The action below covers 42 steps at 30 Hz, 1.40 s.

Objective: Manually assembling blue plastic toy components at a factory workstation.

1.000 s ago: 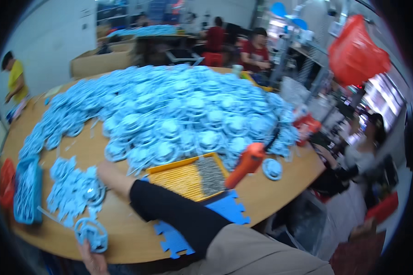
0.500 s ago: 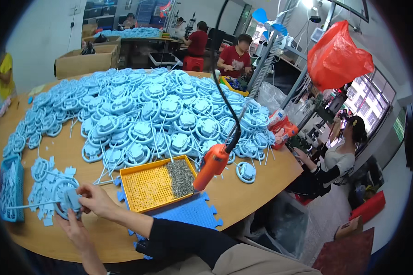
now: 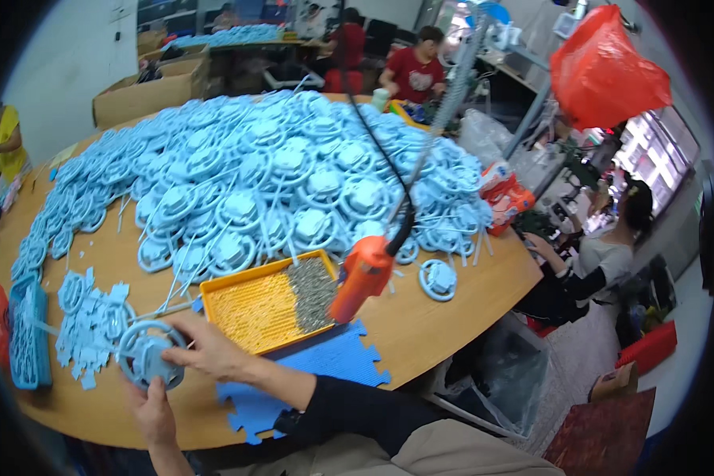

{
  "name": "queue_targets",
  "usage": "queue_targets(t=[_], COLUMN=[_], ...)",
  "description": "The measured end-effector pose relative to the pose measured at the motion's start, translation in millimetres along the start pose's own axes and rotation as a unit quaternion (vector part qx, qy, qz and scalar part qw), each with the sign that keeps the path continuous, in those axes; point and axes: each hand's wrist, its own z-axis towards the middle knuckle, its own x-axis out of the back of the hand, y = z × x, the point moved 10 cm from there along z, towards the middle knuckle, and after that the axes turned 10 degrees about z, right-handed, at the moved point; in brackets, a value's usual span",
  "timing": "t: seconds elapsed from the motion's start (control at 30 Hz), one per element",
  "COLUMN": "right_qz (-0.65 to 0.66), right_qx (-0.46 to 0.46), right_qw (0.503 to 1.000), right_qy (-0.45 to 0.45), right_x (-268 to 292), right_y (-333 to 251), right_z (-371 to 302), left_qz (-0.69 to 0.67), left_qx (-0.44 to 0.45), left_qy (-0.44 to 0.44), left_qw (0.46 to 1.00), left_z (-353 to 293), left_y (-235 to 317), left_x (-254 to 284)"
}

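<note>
Left hand (image 3: 154, 411) pinches the blue ring part (image 3: 144, 361) from below, right hand's (image 3: 213, 351) fingers curled onto its side, probably keeping it steady over the desk (image 3: 472, 317). Yellow tray (image 3: 246, 274) sits handily close.

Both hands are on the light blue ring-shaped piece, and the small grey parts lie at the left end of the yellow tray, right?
Not quite: the head view shows the small grey parts at the right end of the yellow tray, not the left. The left hand and right hand are indeed on the light blue ring-shaped piece.
</note>
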Motion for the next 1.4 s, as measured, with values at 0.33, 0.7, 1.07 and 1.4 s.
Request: queue_targets(t=[0.33,0.7,1.07,1.4], right_qz=[0.161,0.168,-0.429,-0.542], right_qx=[-0.059,-0.019,0.154,0.096], right_qw=[0.974,0.973,0.889,0.825], right_qy=[0.147,0.156,-0.037,-0.126], right_x=[58,77,-65,-77], right_y=[33,8,91,127], right_z=[-22,16,177,222], left_qz=[0.112,0.635,0.685,0.553], left_qx=[0.046,-0.202,-0.043,0.016], left_qy=[-0.192,0.045,0.1,-0.044], left_qw=[0.974,0.744,0.72,0.832], left_z=[54,153,258,282], left_y=[-3,9,-73,-54], left_x=[-77,40,279,219])
